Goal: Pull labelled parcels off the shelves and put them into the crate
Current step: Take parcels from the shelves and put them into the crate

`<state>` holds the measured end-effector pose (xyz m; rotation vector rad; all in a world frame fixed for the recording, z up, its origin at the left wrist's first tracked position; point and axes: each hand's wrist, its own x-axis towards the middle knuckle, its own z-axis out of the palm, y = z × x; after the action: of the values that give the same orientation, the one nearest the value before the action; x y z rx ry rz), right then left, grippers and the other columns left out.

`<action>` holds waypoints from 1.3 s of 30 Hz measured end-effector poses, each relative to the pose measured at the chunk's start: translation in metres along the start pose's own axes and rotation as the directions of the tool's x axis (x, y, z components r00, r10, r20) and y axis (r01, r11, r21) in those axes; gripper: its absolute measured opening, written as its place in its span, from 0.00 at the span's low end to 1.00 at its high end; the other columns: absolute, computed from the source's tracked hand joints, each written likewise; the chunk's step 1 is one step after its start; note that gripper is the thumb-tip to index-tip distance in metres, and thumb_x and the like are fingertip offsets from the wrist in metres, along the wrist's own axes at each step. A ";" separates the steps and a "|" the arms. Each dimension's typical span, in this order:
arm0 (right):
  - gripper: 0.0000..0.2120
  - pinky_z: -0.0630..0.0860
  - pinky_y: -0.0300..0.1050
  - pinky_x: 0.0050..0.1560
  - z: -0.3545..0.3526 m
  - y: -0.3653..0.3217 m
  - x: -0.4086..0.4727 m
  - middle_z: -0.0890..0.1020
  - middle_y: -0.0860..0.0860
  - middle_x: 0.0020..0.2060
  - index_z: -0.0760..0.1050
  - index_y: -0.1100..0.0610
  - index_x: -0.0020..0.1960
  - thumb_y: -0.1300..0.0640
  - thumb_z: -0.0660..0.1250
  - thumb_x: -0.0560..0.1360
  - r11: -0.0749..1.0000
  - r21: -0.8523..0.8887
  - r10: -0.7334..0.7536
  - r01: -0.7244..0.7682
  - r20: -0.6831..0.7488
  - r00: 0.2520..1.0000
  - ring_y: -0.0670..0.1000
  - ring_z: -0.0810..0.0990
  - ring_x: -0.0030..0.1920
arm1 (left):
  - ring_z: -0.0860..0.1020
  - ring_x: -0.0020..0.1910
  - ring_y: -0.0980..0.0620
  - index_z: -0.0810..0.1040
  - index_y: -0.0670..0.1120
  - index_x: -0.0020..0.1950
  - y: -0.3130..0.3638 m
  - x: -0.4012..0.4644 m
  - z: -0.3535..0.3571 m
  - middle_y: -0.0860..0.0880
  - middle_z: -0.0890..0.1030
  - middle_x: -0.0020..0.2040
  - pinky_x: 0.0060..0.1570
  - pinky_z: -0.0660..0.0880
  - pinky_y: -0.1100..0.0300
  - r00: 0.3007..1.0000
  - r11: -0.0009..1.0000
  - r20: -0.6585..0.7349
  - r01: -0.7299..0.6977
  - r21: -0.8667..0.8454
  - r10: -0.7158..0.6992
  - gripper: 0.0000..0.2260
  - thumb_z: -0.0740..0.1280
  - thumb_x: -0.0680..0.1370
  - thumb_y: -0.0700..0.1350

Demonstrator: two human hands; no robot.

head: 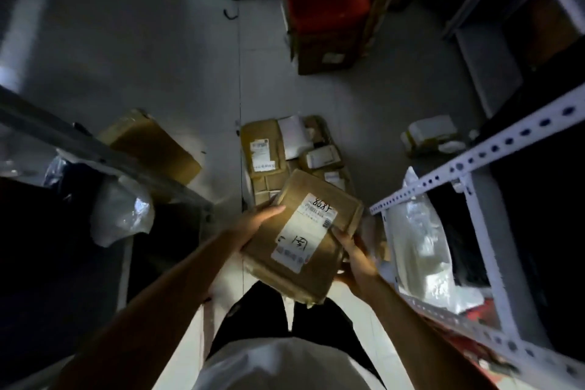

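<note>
I hold a flat brown cardboard parcel [319, 266] with a white shipping label, label side up, in front of my body. My left hand [258, 220] grips its left edge, thumb lying on top. My right hand [356, 258] grips its right edge from below and beside. Below the parcel on the floor stands the crate [245, 149], filled with several labelled brown and white parcels. White perforated metal shelves [474, 158] rise at the right and hold plastic-wrapped white parcels [418, 237].
A brown box [152, 146] sits on the floor at the left beside a grey shelf frame [95, 152] with plastic bags. A red-topped carton [326, 19] stands farther back. A small white packet [432, 134] lies on the floor at the right.
</note>
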<state>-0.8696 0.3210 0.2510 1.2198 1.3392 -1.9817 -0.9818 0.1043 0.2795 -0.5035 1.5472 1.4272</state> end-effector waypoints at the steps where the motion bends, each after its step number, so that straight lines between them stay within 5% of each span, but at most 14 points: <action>1: 0.43 0.75 0.77 0.54 0.005 -0.003 0.014 0.83 0.58 0.59 0.71 0.46 0.70 0.38 0.82 0.59 0.999 0.033 0.036 -0.035 -0.010 0.999 0.65 0.83 0.56 | 0.85 0.37 0.51 0.79 0.44 0.55 0.012 0.008 -0.007 0.48 0.86 0.37 0.40 0.82 0.60 1.000 1.000 0.000 0.019 0.005 -0.019 0.10 0.66 0.81 0.50; 3: 0.43 0.77 0.75 0.53 0.019 -0.009 0.033 0.82 0.56 0.61 0.71 0.44 0.71 0.40 0.82 0.59 0.991 0.096 0.101 -0.095 -0.056 0.993 0.64 0.83 0.58 | 0.85 0.43 0.45 0.79 0.44 0.58 0.027 0.022 -0.023 0.43 0.86 0.45 0.46 0.82 0.54 0.999 0.998 -0.004 0.045 0.048 -0.045 0.16 0.66 0.80 0.55; 6: 0.37 0.83 0.59 0.39 0.040 -0.013 0.061 0.82 0.56 0.62 0.72 0.44 0.71 0.43 0.81 0.65 0.974 0.178 0.162 -0.136 -0.138 0.977 0.63 0.83 0.55 | 0.82 0.53 0.39 0.81 0.47 0.56 0.025 0.043 -0.051 0.37 0.83 0.54 0.54 0.78 0.45 0.997 0.993 -0.071 0.043 0.111 -0.035 0.19 0.65 0.78 0.60; 9: 0.42 0.84 0.61 0.43 0.060 -0.013 0.090 0.77 0.54 0.67 0.64 0.40 0.76 0.46 0.80 0.67 0.962 0.220 0.205 -0.161 -0.195 0.959 0.63 0.81 0.59 | 0.76 0.58 0.40 0.77 0.50 0.61 0.010 0.062 -0.072 0.40 0.78 0.63 0.58 0.75 0.41 0.968 0.975 -0.177 0.197 0.103 -0.177 0.27 0.68 0.69 0.66; 13: 0.47 0.77 0.44 0.39 0.087 -0.010 0.140 0.66 0.54 0.77 0.54 0.41 0.81 0.50 0.78 0.71 0.977 0.155 0.187 -0.145 -0.300 0.936 0.63 0.73 0.69 | 0.72 0.67 0.32 0.62 0.45 0.78 -0.018 0.100 -0.090 0.34 0.66 0.74 0.51 0.79 0.43 0.924 0.926 -0.067 0.376 0.001 -0.376 0.54 0.73 0.62 0.73; 16: 0.51 0.80 0.51 0.42 0.104 0.002 0.186 0.63 0.56 0.78 0.48 0.38 0.81 0.51 0.79 0.70 0.952 0.222 0.277 -0.210 -0.335 0.901 0.66 0.72 0.70 | 0.76 0.63 0.33 0.62 0.49 0.78 -0.030 0.136 -0.094 0.32 0.71 0.70 0.48 0.82 0.43 0.922 0.914 0.008 0.384 -0.132 -0.387 0.61 0.77 0.50 0.72; 19: 0.56 0.77 0.66 0.60 0.116 0.023 0.229 0.62 0.56 0.78 0.44 0.34 0.79 0.48 0.81 0.67 0.926 0.262 0.351 -0.272 -0.331 0.876 0.66 0.72 0.69 | 0.80 0.59 0.38 0.70 0.55 0.71 -0.044 0.177 -0.108 0.41 0.79 0.63 0.56 0.80 0.41 0.942 0.940 -0.109 0.297 -0.170 -0.317 0.52 0.82 0.50 0.67; 22: 0.57 0.80 0.67 0.57 0.119 0.032 0.268 0.68 0.57 0.73 0.43 0.34 0.79 0.51 0.81 0.68 0.918 0.282 0.359 -0.278 -0.297 0.885 0.66 0.78 0.63 | 0.78 0.63 0.43 0.74 0.59 0.64 -0.041 0.212 -0.120 0.49 0.80 0.62 0.64 0.75 0.39 0.969 0.957 -0.144 0.162 -0.242 -0.200 0.23 0.77 0.71 0.51; 25: 0.32 0.83 0.54 0.48 0.126 0.036 0.295 0.82 0.55 0.52 0.62 0.47 0.72 0.57 0.75 0.75 0.897 0.302 0.400 -0.324 -0.236 0.886 0.56 0.83 0.49 | 0.79 0.60 0.46 0.78 0.54 0.60 -0.043 0.247 -0.131 0.51 0.81 0.58 0.55 0.79 0.54 0.980 0.981 -0.162 0.087 -0.173 -0.116 0.17 0.72 0.75 0.37; 27: 0.25 0.83 0.46 0.39 0.139 0.042 0.303 0.84 0.54 0.48 0.69 0.50 0.67 0.57 0.74 0.74 0.912 0.147 0.407 -0.383 -0.208 0.889 0.51 0.84 0.46 | 0.81 0.54 0.53 0.81 0.49 0.57 -0.046 0.266 -0.134 0.52 0.82 0.54 0.44 0.79 0.65 0.972 0.995 -0.215 0.102 -0.001 -0.100 0.12 0.73 0.76 0.38; 31: 0.31 0.83 0.46 0.46 0.152 0.051 0.309 0.81 0.54 0.54 0.64 0.49 0.71 0.62 0.72 0.72 0.930 0.019 0.363 -0.366 -0.198 0.911 0.52 0.83 0.51 | 0.82 0.54 0.53 0.83 0.49 0.57 -0.052 0.277 -0.131 0.52 0.84 0.55 0.58 0.79 0.54 0.969 0.954 -0.217 0.172 0.245 -0.119 0.11 0.74 0.76 0.46; 35: 0.33 0.80 0.55 0.60 0.150 0.041 0.289 0.80 0.54 0.62 0.65 0.42 0.71 0.54 0.71 0.69 0.936 -0.123 0.303 -0.329 -0.193 0.933 0.55 0.82 0.58 | 0.82 0.55 0.51 0.82 0.51 0.60 -0.046 0.266 -0.127 0.52 0.83 0.56 0.57 0.79 0.54 0.975 0.928 -0.180 0.186 0.324 -0.133 0.11 0.72 0.78 0.47; 37: 0.28 0.82 0.48 0.54 0.148 0.024 0.270 0.82 0.55 0.55 0.64 0.38 0.65 0.59 0.70 0.74 0.944 -0.078 0.300 -0.320 -0.193 0.934 0.53 0.83 0.51 | 0.81 0.55 0.53 0.81 0.52 0.61 -0.037 0.254 -0.122 0.54 0.82 0.56 0.51 0.78 0.59 0.979 0.910 -0.159 0.182 0.374 -0.130 0.11 0.69 0.79 0.51; 39: 0.23 0.80 0.45 0.48 0.145 0.007 0.252 0.83 0.54 0.47 0.68 0.44 0.66 0.63 0.69 0.77 0.960 -0.036 0.261 -0.276 -0.226 0.938 0.53 0.82 0.44 | 0.78 0.56 0.52 0.81 0.52 0.63 -0.020 0.240 -0.115 0.56 0.78 0.57 0.51 0.74 0.61 0.981 0.877 -0.171 0.161 0.452 -0.092 0.12 0.65 0.82 0.52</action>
<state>-1.0517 0.2142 0.0512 1.5359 1.2498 -1.6373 -1.1199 0.0612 0.0553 -0.4120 1.8651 0.8878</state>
